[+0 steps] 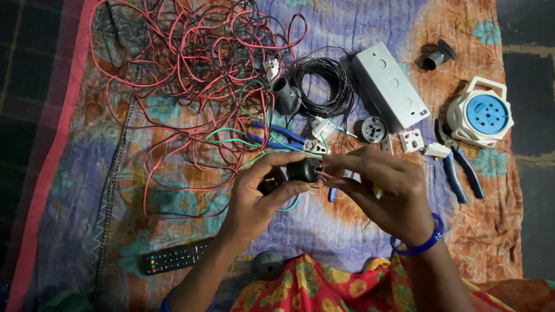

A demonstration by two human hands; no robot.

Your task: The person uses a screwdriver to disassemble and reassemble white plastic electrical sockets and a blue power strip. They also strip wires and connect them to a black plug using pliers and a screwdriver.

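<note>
At frame centre my left hand [260, 190] grips a black round fitting [304, 169] steady while my right hand [378, 188] pinches its wire end, red wire tangle [191, 75] upper left.

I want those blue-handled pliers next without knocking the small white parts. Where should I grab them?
Probably by the two blue handles of the pliers, coming from below right: they splay toward that open cloth, while the jaws end sits against a small white part.
</note>
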